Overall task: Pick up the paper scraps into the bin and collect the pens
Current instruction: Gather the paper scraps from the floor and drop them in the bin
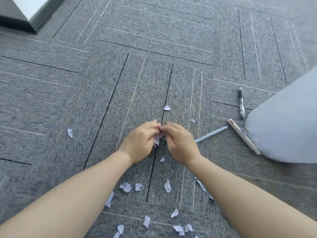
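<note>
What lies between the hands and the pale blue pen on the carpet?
Nothing visible: only bare carpet separates the right hand from the pale blue pen. Both hands hold paper scraps together, left hand included.

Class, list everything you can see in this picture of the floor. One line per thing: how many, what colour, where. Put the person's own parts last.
carpet: one, grey with thin dark and pale lines, covers the floor.
paper scraps: more than a dozen, white, scattered on the carpet, mostly near the bottom edge between the forearms.
black pen: one, black and clear, at right.
pale blue pen: one, lying by the right hand.
white pen: one, white with a red mark, beside the grey shape.
grey shape: one, smooth, at the right edge; cannot tell what it is.
dark object: one, top left corner.
left hand: holds white paper.
right hand: fingers curled at the same paper.
</note>
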A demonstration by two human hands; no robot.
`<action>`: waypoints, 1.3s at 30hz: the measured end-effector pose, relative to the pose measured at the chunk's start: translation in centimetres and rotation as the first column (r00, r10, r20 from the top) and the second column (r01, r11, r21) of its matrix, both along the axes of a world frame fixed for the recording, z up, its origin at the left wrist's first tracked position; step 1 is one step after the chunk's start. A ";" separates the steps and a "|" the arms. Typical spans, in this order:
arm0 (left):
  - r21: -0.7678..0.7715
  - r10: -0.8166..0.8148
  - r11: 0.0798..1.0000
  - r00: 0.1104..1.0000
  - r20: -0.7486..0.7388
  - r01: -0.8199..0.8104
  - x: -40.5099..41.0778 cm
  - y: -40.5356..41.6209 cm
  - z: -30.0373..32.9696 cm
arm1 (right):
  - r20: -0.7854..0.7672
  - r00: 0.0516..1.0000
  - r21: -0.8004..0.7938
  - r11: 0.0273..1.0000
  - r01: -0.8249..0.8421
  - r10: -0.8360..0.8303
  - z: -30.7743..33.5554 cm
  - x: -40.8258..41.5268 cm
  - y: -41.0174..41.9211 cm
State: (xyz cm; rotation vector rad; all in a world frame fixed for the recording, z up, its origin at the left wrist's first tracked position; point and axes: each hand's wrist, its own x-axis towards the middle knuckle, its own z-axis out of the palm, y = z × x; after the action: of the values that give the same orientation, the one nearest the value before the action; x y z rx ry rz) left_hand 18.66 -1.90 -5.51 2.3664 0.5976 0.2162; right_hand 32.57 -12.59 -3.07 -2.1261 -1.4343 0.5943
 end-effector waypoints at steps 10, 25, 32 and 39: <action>0.102 -0.020 0.994 0.999 -0.051 0.025 -3.2 -1.5 0.4 | 0.094 0.965 -0.234 0.948 -0.216 0.243 0.2 2.4 3.8; 0.466 0.072 0.881 0.948 -0.309 0.085 -7.4 -7.2 0.5 | 0.282 0.879 -0.214 0.918 -0.334 0.385 -1.3 -1.8 -6.1; 0.591 -0.086 0.789 0.983 -0.165 0.168 -6.1 -7.1 -0.4 | 0.473 0.745 -0.127 0.873 -0.471 0.471 -1.7 -2.4 -6.1; 0.472 -0.057 0.875 0.991 -0.119 0.107 -6.4 -7.5 0.5 | 0.393 0.739 -0.283 0.837 -0.469 0.547 -0.5 -3.0 -5.3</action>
State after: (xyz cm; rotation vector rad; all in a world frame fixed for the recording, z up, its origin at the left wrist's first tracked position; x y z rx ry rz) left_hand 12.25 -9.39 -4.98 2.8924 0.5331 0.2265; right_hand 29.52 -17.84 -3.56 -2.0754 -2.3618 0.4160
